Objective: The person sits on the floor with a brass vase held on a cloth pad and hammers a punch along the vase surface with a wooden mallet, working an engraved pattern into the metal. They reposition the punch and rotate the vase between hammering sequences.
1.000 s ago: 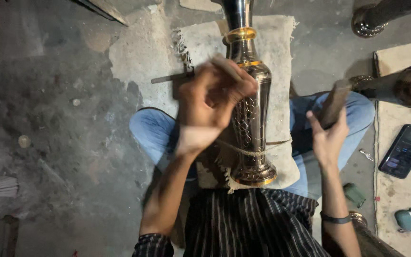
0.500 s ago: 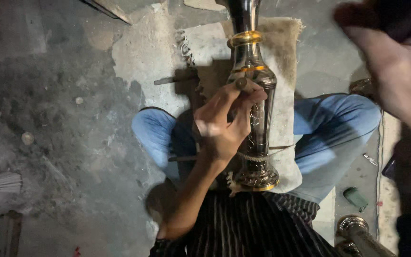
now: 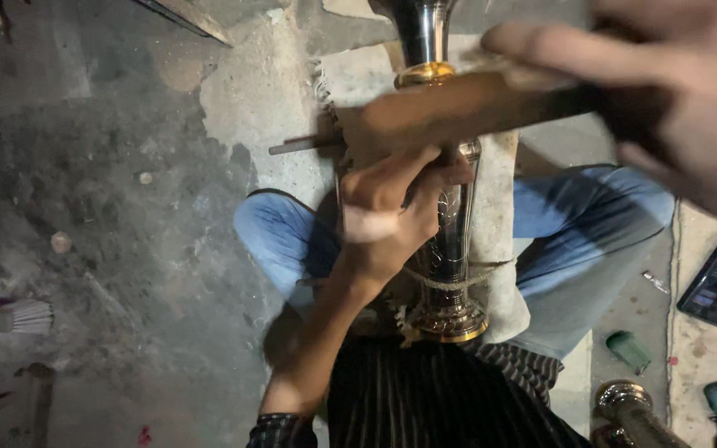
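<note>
Apparently left hand on metal vase, right hand gripping wooden mallet (blurred)

A: How many metal vases do you count?

B: Two: one tall engraved vase across the lap, and a second vase at the lower right (only its foot shows).

A: Hands?

B: Two, a left hand and a right hand. One wooden mallet, one phone, one cloth, one brush.
</note>
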